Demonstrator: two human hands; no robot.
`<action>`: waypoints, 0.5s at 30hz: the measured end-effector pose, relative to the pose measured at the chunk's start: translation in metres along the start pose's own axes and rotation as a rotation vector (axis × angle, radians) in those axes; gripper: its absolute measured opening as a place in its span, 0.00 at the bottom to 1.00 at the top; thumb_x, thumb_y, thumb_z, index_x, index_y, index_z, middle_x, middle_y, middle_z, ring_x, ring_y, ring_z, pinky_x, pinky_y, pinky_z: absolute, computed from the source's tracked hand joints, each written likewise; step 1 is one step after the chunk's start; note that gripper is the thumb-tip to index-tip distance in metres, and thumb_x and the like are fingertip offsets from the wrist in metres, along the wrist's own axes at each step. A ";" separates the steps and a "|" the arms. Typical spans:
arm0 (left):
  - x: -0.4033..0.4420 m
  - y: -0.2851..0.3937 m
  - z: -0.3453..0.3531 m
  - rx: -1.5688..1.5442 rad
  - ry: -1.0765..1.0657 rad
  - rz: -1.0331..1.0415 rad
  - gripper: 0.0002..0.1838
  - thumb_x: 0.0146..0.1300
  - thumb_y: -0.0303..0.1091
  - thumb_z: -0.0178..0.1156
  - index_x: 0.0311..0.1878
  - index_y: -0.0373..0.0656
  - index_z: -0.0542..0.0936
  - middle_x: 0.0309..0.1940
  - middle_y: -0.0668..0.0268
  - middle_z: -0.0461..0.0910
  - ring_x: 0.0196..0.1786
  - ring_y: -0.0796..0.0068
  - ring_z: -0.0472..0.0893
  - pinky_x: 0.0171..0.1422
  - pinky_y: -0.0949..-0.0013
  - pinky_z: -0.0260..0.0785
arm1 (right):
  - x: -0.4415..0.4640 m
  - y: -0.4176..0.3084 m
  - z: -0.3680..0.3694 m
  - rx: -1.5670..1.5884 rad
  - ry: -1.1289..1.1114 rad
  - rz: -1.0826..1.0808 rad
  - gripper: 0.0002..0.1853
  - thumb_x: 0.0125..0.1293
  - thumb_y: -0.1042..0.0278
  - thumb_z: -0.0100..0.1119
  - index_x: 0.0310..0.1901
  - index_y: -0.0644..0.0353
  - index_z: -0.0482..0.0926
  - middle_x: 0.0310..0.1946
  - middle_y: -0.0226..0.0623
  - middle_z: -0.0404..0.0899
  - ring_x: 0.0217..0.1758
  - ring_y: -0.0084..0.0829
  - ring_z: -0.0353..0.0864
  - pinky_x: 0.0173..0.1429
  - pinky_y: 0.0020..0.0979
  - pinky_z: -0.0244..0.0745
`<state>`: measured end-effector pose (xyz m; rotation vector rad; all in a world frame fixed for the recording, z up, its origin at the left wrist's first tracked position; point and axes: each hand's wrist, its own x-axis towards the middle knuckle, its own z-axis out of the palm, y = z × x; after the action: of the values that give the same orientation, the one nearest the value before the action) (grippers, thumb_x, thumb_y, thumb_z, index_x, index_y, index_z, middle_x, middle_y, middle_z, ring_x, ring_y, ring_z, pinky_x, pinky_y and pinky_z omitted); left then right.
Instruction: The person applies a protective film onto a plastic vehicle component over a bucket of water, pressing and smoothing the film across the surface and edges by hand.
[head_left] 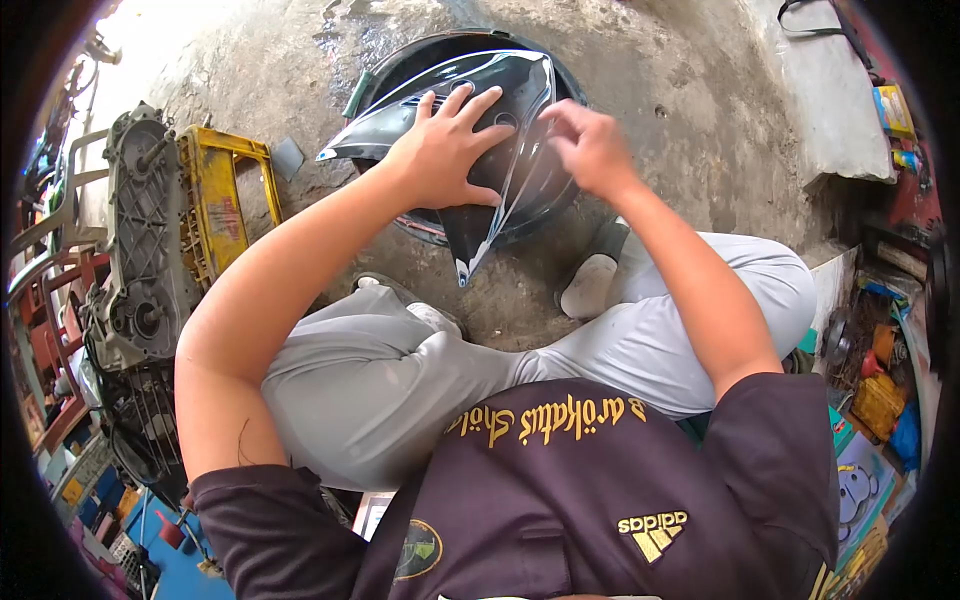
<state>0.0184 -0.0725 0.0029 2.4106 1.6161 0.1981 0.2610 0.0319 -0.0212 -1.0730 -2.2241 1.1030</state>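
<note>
A glossy dark, roughly triangular panel (pixel 520 85) with clear film along its edges lies over a round black tub (pixel 430 47) on the floor. My left hand (pixel 445 150) rests on the panel with its fingers spread flat. Beside the panel's right edge is my right hand (pixel 588 145), fingers bent and drawn together at the film; whatever is between the fingertips is too small to make out. One tip of the panel points toward my feet, another to the left.
A metal engine casing (pixel 145 230) and a yellow crate (pixel 215 205) stand at the left. A small grey plate (pixel 288 157) lies on the concrete floor. At the right are a pale slab (pixel 825 110) and piled parts. My folded legs frame the near side.
</note>
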 end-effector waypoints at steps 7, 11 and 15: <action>-0.002 0.001 0.001 -0.008 -0.009 -0.003 0.48 0.52 0.64 0.78 0.76 0.57 0.76 0.85 0.51 0.57 0.85 0.38 0.57 0.82 0.28 0.54 | -0.002 -0.010 0.001 -0.030 -0.009 -0.024 0.15 0.61 0.84 0.60 0.48 0.59 0.84 0.36 0.44 0.86 0.39 0.41 0.89 0.47 0.38 0.82; 0.000 0.000 0.000 -0.003 0.001 0.001 0.48 0.52 0.65 0.78 0.75 0.57 0.76 0.85 0.52 0.57 0.84 0.38 0.57 0.82 0.28 0.53 | -0.007 -0.006 0.005 -0.030 -0.065 -0.076 0.15 0.61 0.83 0.62 0.48 0.57 0.84 0.36 0.44 0.87 0.39 0.41 0.89 0.47 0.39 0.83; -0.001 -0.001 0.000 -0.001 -0.001 0.001 0.49 0.52 0.65 0.77 0.76 0.57 0.75 0.85 0.52 0.57 0.84 0.38 0.58 0.82 0.28 0.54 | 0.000 0.006 0.002 -0.016 -0.002 -0.043 0.12 0.63 0.79 0.64 0.48 0.58 0.84 0.36 0.42 0.88 0.38 0.35 0.89 0.47 0.34 0.82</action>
<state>0.0176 -0.0732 0.0024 2.4105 1.6137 0.1984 0.2624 0.0334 -0.0276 -1.0264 -2.2499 1.0709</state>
